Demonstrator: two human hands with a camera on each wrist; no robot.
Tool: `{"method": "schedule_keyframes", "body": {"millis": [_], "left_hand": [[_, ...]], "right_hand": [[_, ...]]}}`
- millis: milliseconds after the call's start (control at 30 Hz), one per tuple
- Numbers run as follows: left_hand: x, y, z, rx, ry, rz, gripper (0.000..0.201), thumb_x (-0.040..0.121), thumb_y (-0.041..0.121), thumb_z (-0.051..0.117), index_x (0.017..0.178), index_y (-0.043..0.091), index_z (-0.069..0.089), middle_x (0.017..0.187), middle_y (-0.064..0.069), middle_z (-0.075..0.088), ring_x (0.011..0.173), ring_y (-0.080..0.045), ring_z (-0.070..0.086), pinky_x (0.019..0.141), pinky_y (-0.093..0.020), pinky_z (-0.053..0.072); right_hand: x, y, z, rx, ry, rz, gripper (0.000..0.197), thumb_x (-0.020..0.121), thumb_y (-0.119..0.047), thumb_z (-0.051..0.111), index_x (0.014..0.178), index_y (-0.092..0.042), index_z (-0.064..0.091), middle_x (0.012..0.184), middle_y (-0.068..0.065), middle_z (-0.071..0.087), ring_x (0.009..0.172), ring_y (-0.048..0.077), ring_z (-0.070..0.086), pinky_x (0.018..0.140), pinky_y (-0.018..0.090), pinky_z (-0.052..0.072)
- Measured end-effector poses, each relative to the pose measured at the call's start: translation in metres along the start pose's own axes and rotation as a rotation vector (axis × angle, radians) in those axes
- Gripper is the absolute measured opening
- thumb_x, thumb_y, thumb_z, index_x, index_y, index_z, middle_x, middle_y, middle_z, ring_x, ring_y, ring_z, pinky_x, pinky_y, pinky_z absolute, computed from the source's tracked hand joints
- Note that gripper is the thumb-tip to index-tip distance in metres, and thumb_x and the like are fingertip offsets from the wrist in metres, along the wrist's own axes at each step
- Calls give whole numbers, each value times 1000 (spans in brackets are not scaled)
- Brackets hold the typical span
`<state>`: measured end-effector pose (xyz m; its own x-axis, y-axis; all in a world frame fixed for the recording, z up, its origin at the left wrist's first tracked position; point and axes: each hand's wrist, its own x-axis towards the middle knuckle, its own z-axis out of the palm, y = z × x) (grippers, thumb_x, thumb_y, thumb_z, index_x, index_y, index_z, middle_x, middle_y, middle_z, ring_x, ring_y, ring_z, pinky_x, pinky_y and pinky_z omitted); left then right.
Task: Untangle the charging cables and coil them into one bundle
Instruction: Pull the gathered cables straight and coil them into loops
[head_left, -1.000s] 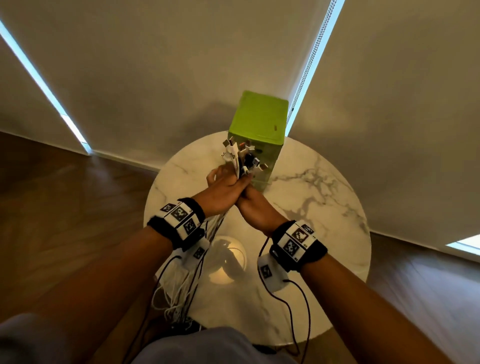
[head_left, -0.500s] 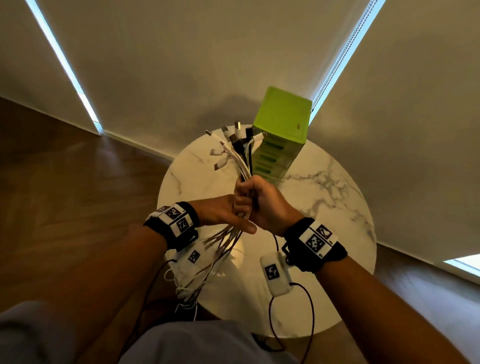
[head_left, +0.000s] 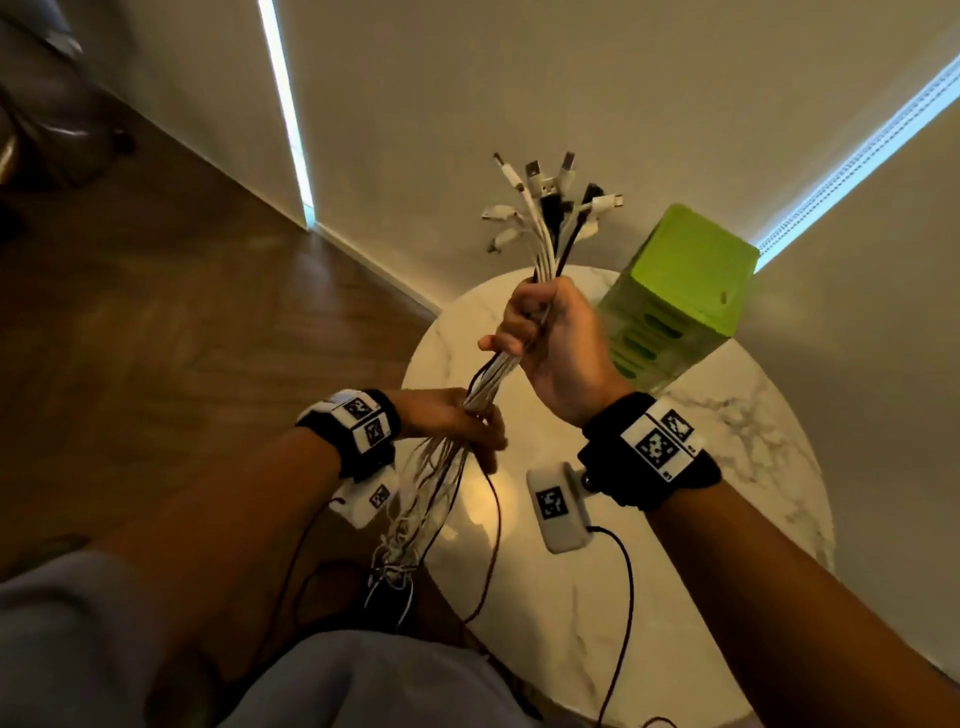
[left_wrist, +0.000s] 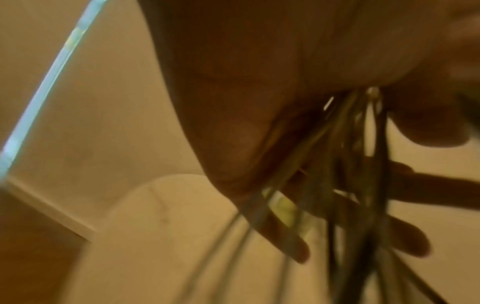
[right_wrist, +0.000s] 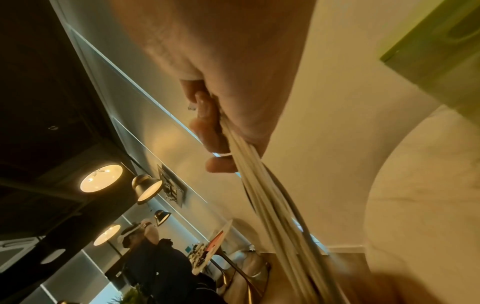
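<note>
1. Charging cables (head_left: 498, 371) run steeply up and away above the marble table (head_left: 737, 467), plugs topmost.
2. Right hand (head_left: 550, 338) fists them high.
3. Left hand (head_left: 452, 421) loosely encircles them lower.

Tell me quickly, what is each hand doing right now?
Left hand: fingers loosely around the charging cables lower down, strands running between them.
Right hand: fist gripping the same cables just below the plugs.
</note>
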<state>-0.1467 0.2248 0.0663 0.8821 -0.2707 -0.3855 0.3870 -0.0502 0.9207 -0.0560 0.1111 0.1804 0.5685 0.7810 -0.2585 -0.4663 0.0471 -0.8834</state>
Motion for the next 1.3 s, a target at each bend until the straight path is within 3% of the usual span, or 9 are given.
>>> {"method": "schedule_keyframes", "body": {"millis": [167, 267, 367, 633, 767, 900, 1000, 1067, 1300], "left_hand": [[-34, -28, -70, 497, 593, -140, 18, 92, 35, 70, 89, 18, 65, 75, 0, 67, 74, -25, 67, 64, -27, 47], [-53, -22, -100, 610, 1137, 37, 20, 85, 26, 75, 87, 25, 56, 72, 9, 59, 69, -18, 62, 60, -29, 47], [-65, -13, -110, 610, 1341, 219, 24, 90, 23, 73, 86, 27, 49, 66, 15, 52, 59, 1, 53, 55, -9, 39], [-34, -35, -80, 674, 526, -35, 20, 89, 55, 67, 85, 41, 52, 78, 13, 59, 74, -7, 59, 68, -26, 44], [-24, -27, -71, 617, 264, -90, 59, 77, 67, 72, 121, 33, 53, 109, 17, 63, 98, -7, 61, 85, -27, 47], [-5, 13, -64, 444, 254, 164, 103, 72, 95, 36, 149, 26, 35, 146, 7, 51, 132, -2, 47, 111, -30, 40], [11, 60, -50, 162, 244, 411, 105, 72, 94, 32, 138, 13, 46, 135, 0, 57, 122, 12, 51, 99, -6, 37], [25, 85, -42, -19, 271, 479, 111, 70, 92, 44, 135, 2, 51, 134, -12, 62, 127, -8, 57, 101, -14, 42], [64, 119, -22, -87, 393, 553, 45, 87, 47, 71, 89, 2, 68, 76, -14, 63, 79, -32, 62, 84, -47, 50]], "right_hand": [[28, -8, 18, -2, 14, -2, 28, 92, -15, 34, 65, -21, 32, 66, 1, 12, 53, 16, 16, 63, 34, 36], [39, -6, 34, 3, 23, -43, 29, 94, -15, 34, 66, -20, 33, 64, 0, 14, 55, 17, 14, 62, 33, 38], [48, -19, 50, 57, -2, -103, 30, 96, -16, 33, 66, -20, 33, 60, -2, 15, 54, 16, 13, 58, 32, 37], [56, -27, 32, -204, 98, -107, 17, 97, -24, 43, 81, -19, 38, 61, -2, 25, 51, 15, 23, 52, 30, 35], [46, -17, 4, -263, 135, -26, 24, 98, -21, 41, 74, -21, 34, 56, -5, 25, 48, 14, 23, 50, 30, 33], [33, -13, -21, -271, 112, 18, 28, 96, -16, 39, 69, -22, 34, 57, -6, 24, 50, 14, 22, 48, 28, 32], [22, -9, -30, -309, 62, 71, 29, 96, -13, 38, 68, -21, 36, 56, -6, 25, 49, 13, 23, 49, 28, 33], [16, -9, -36, -330, 1, 134, 29, 94, -11, 37, 68, -21, 33, 57, -4, 22, 48, 14, 21, 49, 28, 33], [-4, -5, -65, -500, -82, 200, 28, 93, -15, 40, 70, -4, 52, 59, 18, 55, 57, 32, 58, 67, 42, 56]]}}
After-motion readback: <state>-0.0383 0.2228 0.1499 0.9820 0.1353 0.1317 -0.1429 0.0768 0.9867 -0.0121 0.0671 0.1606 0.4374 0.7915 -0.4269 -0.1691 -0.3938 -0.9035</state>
